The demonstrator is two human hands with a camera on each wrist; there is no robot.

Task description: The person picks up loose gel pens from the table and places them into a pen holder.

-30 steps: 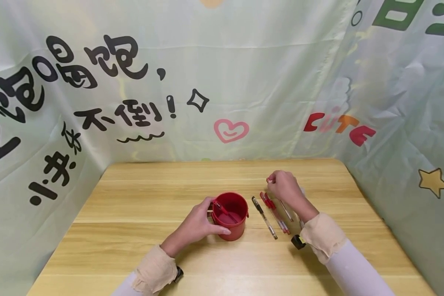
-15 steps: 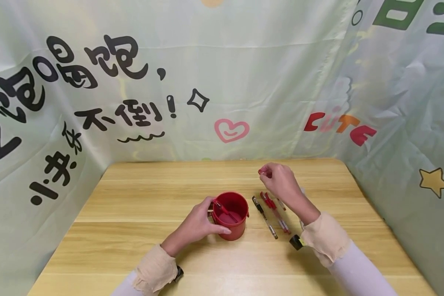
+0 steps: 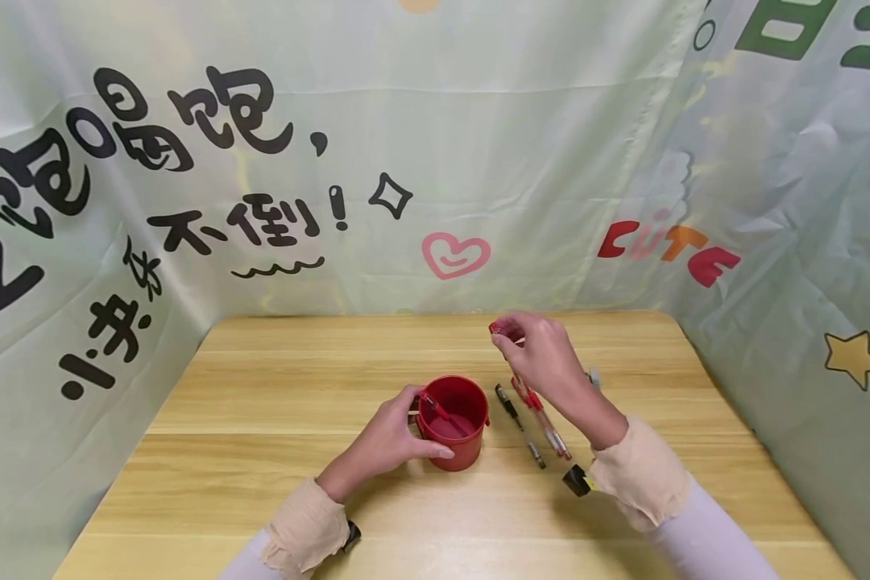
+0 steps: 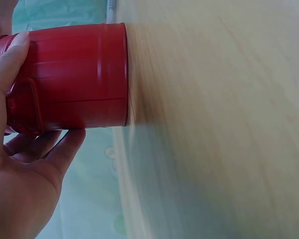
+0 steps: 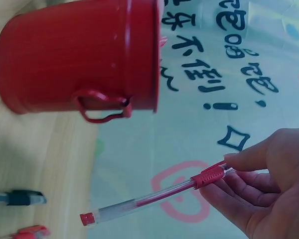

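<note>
My left hand (image 3: pixel 380 439) holds the red bucket (image 3: pixel 471 451) at its left side, thumb across the near wall; the left wrist view shows the bucket (image 4: pixel 79 74) upright on the table, fingers round it. One red pen (image 3: pixel 438 409) leans inside. To the right and farther back, my right hand (image 3: pixel 547 350) is raised above the table. It pinches a red gel pen (image 5: pixel 164 193) by its red grip end, the clear barrel sloping away toward its red end plug. Below that hand lie a black pen (image 3: pixel 518 423) and red pens (image 3: pixel 547 423), partly covered by it.
The wooden table (image 3: pixel 275 387) has printed cloth (image 3: pixel 377 121) hanging behind it and at both sides. A small greyish object (image 3: pixel 593 377) shows beside the right wrist. Black wrist cameras (image 3: pixel 577 481) stick out below the cuffs.
My right hand has lifted the red gel pen off the table and moved left and slightly back with it. My left hand and the bucket stay where they were.
</note>
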